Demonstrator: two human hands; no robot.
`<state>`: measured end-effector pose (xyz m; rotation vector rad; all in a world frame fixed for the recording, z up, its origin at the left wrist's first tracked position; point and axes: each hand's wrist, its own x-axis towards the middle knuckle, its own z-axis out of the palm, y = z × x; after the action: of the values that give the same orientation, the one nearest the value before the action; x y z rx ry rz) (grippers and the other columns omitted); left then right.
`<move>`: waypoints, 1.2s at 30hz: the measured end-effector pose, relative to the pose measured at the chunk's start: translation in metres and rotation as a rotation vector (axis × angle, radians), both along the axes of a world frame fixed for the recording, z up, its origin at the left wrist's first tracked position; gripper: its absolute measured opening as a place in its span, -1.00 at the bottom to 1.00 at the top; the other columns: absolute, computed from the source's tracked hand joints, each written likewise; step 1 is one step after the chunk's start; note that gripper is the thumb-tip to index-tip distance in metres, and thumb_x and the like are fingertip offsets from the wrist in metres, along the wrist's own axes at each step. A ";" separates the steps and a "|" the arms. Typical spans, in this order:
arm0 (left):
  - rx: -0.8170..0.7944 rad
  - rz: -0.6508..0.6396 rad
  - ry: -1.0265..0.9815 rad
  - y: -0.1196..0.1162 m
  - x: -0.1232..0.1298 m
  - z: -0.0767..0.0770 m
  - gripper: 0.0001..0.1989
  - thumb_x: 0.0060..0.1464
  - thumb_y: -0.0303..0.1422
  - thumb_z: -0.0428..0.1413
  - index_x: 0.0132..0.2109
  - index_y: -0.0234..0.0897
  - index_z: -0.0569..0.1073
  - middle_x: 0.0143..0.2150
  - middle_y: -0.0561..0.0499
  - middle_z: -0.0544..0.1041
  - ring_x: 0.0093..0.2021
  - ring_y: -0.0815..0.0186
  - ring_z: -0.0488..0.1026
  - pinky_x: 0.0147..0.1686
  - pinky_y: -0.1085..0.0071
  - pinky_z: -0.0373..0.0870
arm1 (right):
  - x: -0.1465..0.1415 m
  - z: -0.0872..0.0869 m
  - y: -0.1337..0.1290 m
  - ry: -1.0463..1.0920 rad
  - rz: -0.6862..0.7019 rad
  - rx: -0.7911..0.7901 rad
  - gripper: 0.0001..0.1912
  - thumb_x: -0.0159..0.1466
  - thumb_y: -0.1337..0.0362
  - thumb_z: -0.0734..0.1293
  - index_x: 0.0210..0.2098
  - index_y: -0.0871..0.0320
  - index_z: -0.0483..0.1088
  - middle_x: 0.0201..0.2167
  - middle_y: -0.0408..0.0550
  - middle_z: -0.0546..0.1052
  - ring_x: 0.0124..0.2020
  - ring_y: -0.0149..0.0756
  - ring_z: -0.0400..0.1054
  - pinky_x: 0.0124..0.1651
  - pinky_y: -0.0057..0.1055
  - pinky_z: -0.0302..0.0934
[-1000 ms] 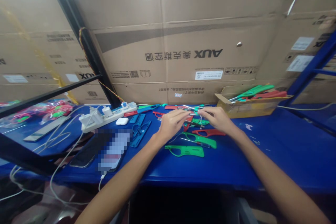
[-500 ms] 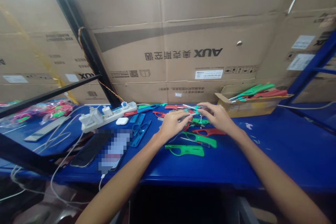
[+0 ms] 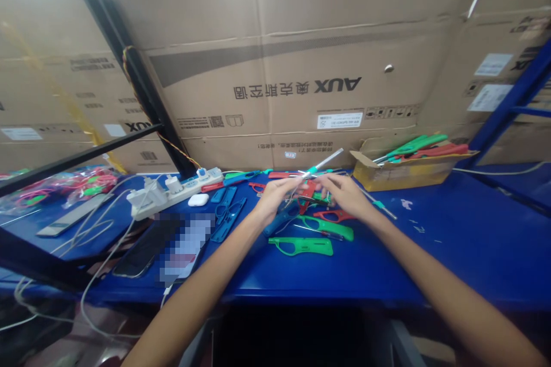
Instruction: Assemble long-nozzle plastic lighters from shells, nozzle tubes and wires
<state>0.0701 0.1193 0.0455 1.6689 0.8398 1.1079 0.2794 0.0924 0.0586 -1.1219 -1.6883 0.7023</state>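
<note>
My left hand (image 3: 272,198) is closed, thumb and fingers pinching a silvery lighter tube (image 3: 330,159) with a teal band; the tube points up to the right. Below that hand shows a blue lighter casing (image 3: 282,221); I cannot tell whether it is held or joined to the tube. My right hand (image 3: 346,194) has its fingers bent in beside the red and green lighter parts (image 3: 310,188); what they grip is hidden. Another tube with a teal band (image 3: 385,210) sticks out beside the right wrist. Nearer me lie green lighter casings (image 3: 303,246) and a red casing (image 3: 338,216).
A cardboard box (image 3: 404,175) of green and red lighters stands at back right. To the left are blue casings (image 3: 230,215), a white earphone case (image 3: 198,200), a power strip (image 3: 189,188) and two phones (image 3: 148,246). Large cardboard sheets (image 3: 297,40) stand behind the blue table (image 3: 365,269).
The tube at my left hand now points up to the right. A blue casing has appeared under the left hand, and another tube shows beside the right wrist. The right hand has come slightly lower.
</note>
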 end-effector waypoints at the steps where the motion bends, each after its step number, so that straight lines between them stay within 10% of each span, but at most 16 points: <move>1: 0.019 -0.022 0.021 -0.002 0.002 -0.001 -0.42 0.18 0.10 0.15 -0.04 -0.36 0.66 -0.14 -0.22 0.69 -0.21 0.12 0.63 -0.18 0.24 0.51 | -0.003 -0.001 0.000 0.023 0.024 -0.028 -0.44 0.27 -0.26 0.27 -0.38 0.13 0.49 -0.52 -0.12 0.49 -0.61 -0.38 0.30 -0.56 -0.41 0.24; 14: 0.599 0.121 0.315 -0.013 0.001 0.002 -0.68 0.25 -0.11 0.20 -0.37 -0.23 0.56 -0.33 -0.04 0.58 -0.19 0.17 0.48 -0.04 0.23 0.38 | -0.013 -0.004 -0.008 0.139 0.245 -0.330 -0.45 0.20 -0.26 0.35 -0.44 0.15 0.46 -0.52 -0.15 0.44 -0.60 -0.43 0.25 -0.53 -0.40 0.21; 21: 1.049 0.154 0.570 -0.018 -0.002 0.014 -0.62 0.36 -0.19 0.08 0.22 -0.23 0.36 0.30 -0.18 0.37 0.32 0.05 0.25 0.31 0.00 0.16 | -0.013 0.002 -0.013 0.141 0.328 -0.391 -0.42 0.18 -0.29 0.36 -0.50 0.15 0.38 -0.56 -0.17 0.41 -0.57 -0.44 0.26 -0.47 -0.42 0.19; 24: 1.026 0.045 0.672 -0.019 -0.003 0.015 -0.66 0.40 -0.20 -0.01 0.20 -0.22 0.38 0.18 -0.11 0.50 0.25 0.07 0.33 0.39 -0.03 -0.03 | -0.013 0.008 -0.017 0.117 0.364 -0.393 -0.41 0.15 -0.29 0.39 -0.55 0.14 0.34 -0.60 -0.21 0.36 -0.57 -0.44 0.21 -0.45 -0.42 0.17; 36: 0.802 0.029 0.583 -0.018 -0.006 0.013 -0.69 0.41 -0.22 -0.02 0.17 -0.22 0.37 0.13 -0.15 0.50 0.12 0.08 0.41 0.16 0.14 0.22 | -0.009 0.016 -0.020 0.054 0.363 -0.297 -0.47 0.27 -0.23 0.31 -0.41 0.14 0.44 -0.50 -0.14 0.47 -0.51 -0.39 0.30 -0.43 -0.42 0.21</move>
<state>0.0638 0.1010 0.0589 2.7430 0.8152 1.0533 0.2705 0.0720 0.0749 -0.9911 -1.8007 1.2342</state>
